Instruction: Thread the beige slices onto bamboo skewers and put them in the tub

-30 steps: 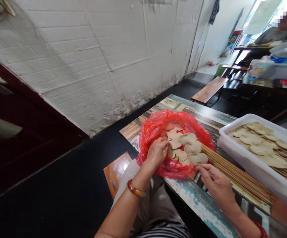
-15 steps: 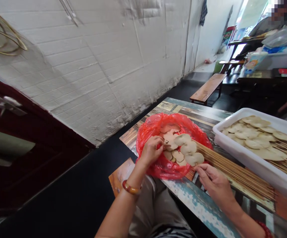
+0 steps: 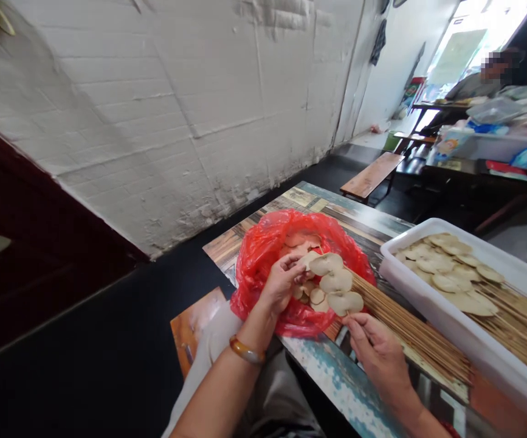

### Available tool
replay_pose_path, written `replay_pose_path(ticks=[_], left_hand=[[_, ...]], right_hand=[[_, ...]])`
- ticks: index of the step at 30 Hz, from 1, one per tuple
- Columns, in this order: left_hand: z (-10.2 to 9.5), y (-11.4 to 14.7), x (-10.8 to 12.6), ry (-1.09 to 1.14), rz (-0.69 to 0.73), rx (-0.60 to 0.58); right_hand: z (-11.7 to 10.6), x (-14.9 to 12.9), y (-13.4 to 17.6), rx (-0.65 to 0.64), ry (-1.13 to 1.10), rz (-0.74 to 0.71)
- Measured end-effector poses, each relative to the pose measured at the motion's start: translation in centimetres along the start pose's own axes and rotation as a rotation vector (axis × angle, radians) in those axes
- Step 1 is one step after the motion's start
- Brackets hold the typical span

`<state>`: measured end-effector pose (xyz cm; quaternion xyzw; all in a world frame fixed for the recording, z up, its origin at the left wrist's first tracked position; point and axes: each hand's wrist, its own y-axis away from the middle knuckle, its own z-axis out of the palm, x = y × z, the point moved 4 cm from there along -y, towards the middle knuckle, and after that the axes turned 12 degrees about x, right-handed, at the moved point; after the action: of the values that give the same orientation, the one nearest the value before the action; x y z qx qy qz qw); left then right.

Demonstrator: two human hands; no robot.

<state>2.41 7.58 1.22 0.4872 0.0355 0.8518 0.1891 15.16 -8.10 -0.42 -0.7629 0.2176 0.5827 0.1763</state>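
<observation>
My right hand (image 3: 375, 347) pinches the lower end of a skewer threaded with several thin, pale round slices (image 3: 336, 281) that look like potato. At the skewer's upper end, the fingers of my left hand (image 3: 285, 277) are closed on another pale slice (image 3: 307, 260), against the threaded ones. Both hands work over an open red plastic bag (image 3: 258, 243) that holds more loose slices (image 3: 318, 298). Beside the bag, under the held skewer, lies a bundle of bare bamboo skewers (image 3: 409, 325).
On the right of the table (image 3: 336, 365) stands a white plastic tub (image 3: 393, 249) with filled skewers (image 3: 450, 264). A wooden bench (image 3: 372, 176) is behind the table, a wooden seat (image 3: 194, 325) at my left. Farther back, a person (image 3: 473, 85) is at another table.
My left hand has come up out of the bag with a slice to the skewer's end. My right hand keeps its pinch on the skewer. The view has shifted somewhat to the right.
</observation>
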Motion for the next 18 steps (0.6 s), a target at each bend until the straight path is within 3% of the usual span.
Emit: replay_pose_path(ticks=[6,10,18], left_hand=[[-1.4,-0.4,0.1,0.179,0.02,0.027],[-1.8,-0.7,0.6,0.186,0.033,0.035],[-2.2,-1.1,0.6,0.202,0.04,0.074]], right_hand=[[0.6,0.3,0.3,-0.039,0.015,0.08],[1.0,0.3,0.7,-0.007,-0.02,0.134],[1.2,1.1,0.9,-0.085,0.029,0.227]])
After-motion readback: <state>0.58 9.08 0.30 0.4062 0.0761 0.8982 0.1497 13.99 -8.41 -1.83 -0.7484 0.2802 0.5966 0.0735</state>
